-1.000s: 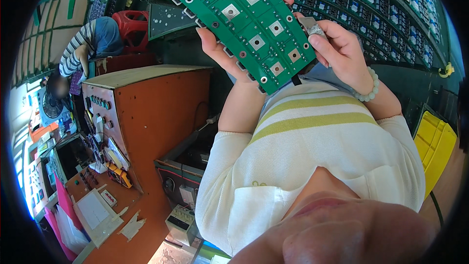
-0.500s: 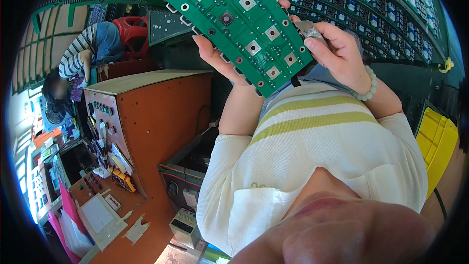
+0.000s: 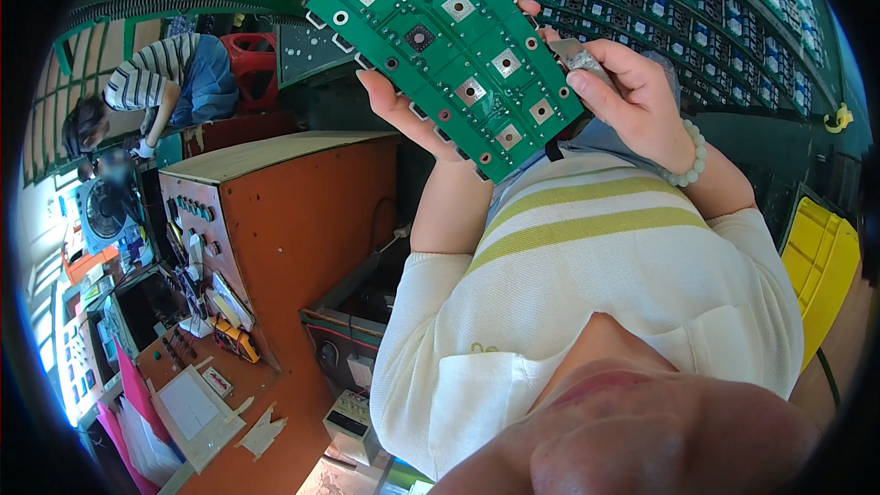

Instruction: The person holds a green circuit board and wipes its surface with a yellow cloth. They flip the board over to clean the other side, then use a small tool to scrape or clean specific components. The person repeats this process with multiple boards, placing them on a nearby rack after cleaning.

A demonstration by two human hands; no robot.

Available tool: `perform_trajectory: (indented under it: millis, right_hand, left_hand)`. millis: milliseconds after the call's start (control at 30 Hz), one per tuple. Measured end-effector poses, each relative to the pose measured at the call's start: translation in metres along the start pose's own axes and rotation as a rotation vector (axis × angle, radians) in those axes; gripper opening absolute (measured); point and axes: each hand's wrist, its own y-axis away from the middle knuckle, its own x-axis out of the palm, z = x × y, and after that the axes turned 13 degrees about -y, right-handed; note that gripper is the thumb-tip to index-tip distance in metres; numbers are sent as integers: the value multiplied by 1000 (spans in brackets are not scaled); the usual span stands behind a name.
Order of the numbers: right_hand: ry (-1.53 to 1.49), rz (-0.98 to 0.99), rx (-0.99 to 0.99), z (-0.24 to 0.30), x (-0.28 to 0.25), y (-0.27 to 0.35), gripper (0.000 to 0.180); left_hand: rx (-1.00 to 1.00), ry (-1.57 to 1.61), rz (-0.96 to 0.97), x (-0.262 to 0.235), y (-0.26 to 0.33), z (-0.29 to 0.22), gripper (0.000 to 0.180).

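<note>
A green circuit board point(image 3: 449, 46) is filling the upper middle of the frame, tilted so that its long side is running from upper left down to lower right. The left hand point(image 3: 412, 119) is supporting it from beneath, its fingers stretched along the board's lower left edge and pressing against it. The right hand point(image 3: 632, 101) is gripping the board's lower right end, with the thumb lying over a small grey metal part point(image 3: 582, 60) held against the board's edge; the other fingers are curling behind the board. A pale bead bracelet point(image 3: 689, 160) is circling the right wrist. Behind the board, in the upper right of the frame, racks of green boards point(image 3: 724, 18) are stretching away. At the left middle an orange cabinet point(image 3: 302, 229) with a control panel is standing, and in the upper left another person in a striped shirt point(image 3: 147, 87) is bending over. A yellow bin point(image 3: 820, 261) is sitting at the right edge.
</note>
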Motion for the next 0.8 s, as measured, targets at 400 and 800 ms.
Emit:
perform_trajectory:
  millis: [400,800]
  right_hand:
    - [12,7,-47,3,-1,-3,22]
    - [-16,23,-20,5,0,-2,23]
  left_hand:
    - [-74,-120,-28,-14,-4,-5,88]
    - [-82,89,-39,-3,-3,-4,85]
